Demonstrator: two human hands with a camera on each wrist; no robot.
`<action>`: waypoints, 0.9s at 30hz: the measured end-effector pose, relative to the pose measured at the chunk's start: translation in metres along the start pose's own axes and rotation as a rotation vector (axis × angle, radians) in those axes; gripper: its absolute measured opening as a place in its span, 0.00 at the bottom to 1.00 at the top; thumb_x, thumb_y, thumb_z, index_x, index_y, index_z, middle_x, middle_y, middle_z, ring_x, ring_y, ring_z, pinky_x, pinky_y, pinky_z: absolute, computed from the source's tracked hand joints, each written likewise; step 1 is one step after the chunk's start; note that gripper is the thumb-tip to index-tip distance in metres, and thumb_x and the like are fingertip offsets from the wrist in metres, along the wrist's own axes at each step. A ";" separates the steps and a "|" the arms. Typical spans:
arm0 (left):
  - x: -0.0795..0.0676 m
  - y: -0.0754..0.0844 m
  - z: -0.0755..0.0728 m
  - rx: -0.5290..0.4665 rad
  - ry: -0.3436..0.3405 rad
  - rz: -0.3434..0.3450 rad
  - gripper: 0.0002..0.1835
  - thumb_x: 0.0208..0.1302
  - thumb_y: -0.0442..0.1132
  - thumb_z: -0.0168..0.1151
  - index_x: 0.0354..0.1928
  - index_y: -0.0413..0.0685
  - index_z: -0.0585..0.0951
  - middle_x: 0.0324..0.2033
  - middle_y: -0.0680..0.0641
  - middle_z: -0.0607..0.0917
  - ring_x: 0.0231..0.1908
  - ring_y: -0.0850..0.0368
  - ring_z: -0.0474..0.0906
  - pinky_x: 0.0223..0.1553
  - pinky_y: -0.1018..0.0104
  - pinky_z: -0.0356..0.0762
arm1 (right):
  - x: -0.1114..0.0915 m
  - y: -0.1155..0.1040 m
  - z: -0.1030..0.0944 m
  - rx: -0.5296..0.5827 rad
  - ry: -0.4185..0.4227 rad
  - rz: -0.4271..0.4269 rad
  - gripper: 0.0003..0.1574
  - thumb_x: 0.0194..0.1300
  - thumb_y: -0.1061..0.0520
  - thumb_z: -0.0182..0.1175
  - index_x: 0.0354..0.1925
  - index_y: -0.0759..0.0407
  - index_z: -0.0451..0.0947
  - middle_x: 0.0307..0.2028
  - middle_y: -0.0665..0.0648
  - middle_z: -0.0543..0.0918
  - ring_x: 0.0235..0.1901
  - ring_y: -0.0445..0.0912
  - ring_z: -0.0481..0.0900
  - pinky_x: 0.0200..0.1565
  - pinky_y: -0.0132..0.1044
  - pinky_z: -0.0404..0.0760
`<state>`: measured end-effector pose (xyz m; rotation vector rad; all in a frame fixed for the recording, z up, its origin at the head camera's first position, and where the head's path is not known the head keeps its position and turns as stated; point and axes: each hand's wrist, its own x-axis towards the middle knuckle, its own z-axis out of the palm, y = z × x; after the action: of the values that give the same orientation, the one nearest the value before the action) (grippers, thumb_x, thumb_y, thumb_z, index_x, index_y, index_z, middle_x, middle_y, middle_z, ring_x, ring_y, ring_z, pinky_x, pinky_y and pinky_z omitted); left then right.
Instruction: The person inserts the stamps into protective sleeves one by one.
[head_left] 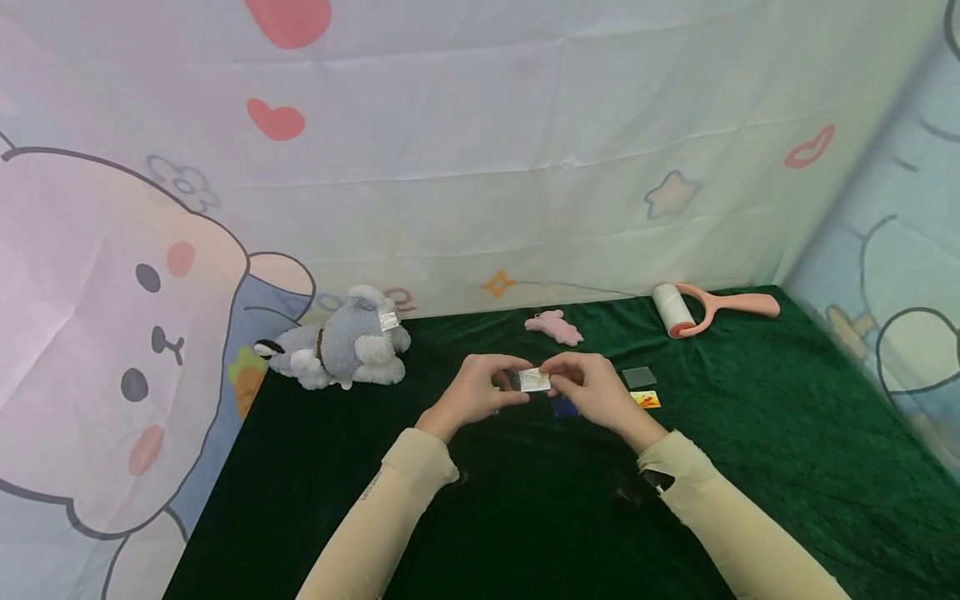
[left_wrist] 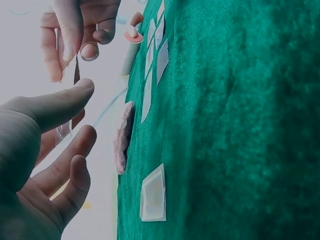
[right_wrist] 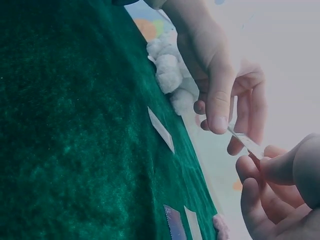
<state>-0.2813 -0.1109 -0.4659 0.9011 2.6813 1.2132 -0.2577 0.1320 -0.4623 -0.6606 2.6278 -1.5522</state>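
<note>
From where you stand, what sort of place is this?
Possibly a staged play or filming corner: a cartoon-printed backdrop hangs behind a dark green cloth, where a gray plush toy lies.

Lies free over the green cloth (head_left: 810,442) between the left sleeve (head_left: 382,517) and the right sleeve (head_left: 712,504), and to the right of the latter. Narrows at the far edge to gaps on either side of the pink plush toy (head_left: 557,327), bounded by the gray plush toy (head_left: 348,346) and the lint roller (head_left: 673,311). Is obstructed at center by the left hand (head_left: 476,387), the right hand (head_left: 596,387) and the white packet (head_left: 535,381) pinched between them; ends behind at the curtain (head_left: 487,167).
</note>
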 end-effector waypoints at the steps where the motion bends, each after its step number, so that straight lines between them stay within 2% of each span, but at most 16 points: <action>1: 0.000 0.000 0.000 -0.002 0.000 0.001 0.24 0.64 0.39 0.77 0.62 0.54 0.85 0.54 0.52 0.87 0.38 0.60 0.82 0.29 0.65 0.83 | 0.000 0.000 0.000 -0.001 0.001 0.000 0.12 0.77 0.64 0.59 0.55 0.60 0.84 0.50 0.59 0.87 0.40 0.45 0.88 0.43 0.40 0.85; 6: -0.001 0.002 -0.001 -0.019 -0.001 0.006 0.24 0.64 0.39 0.77 0.62 0.54 0.85 0.52 0.51 0.88 0.37 0.59 0.82 0.28 0.64 0.83 | 0.000 0.000 0.001 0.002 0.017 -0.009 0.13 0.75 0.65 0.62 0.55 0.60 0.82 0.47 0.58 0.88 0.40 0.46 0.88 0.44 0.42 0.86; 13: -0.002 0.006 0.000 -0.005 0.005 0.004 0.23 0.64 0.38 0.77 0.62 0.54 0.85 0.51 0.51 0.88 0.36 0.60 0.82 0.27 0.65 0.83 | 0.000 0.000 0.002 -0.003 0.031 -0.025 0.18 0.73 0.66 0.64 0.60 0.62 0.77 0.46 0.58 0.88 0.44 0.50 0.88 0.48 0.47 0.86; 21: -0.003 0.006 0.000 -0.019 -0.002 0.004 0.25 0.65 0.38 0.76 0.63 0.53 0.84 0.50 0.51 0.87 0.35 0.56 0.82 0.27 0.64 0.83 | 0.001 0.000 0.002 0.000 0.020 -0.018 0.19 0.74 0.64 0.63 0.61 0.59 0.77 0.47 0.59 0.86 0.48 0.52 0.87 0.53 0.52 0.85; 27: -0.002 0.007 0.000 -0.031 -0.008 0.016 0.25 0.65 0.37 0.76 0.64 0.52 0.84 0.49 0.51 0.87 0.34 0.53 0.81 0.25 0.63 0.83 | 0.002 0.000 0.002 0.043 0.002 -0.014 0.20 0.75 0.65 0.62 0.62 0.63 0.75 0.47 0.62 0.86 0.47 0.53 0.87 0.51 0.51 0.86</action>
<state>-0.2764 -0.1090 -0.4613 0.9231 2.6463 1.2486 -0.2591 0.1293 -0.4625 -0.6761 2.5888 -1.6097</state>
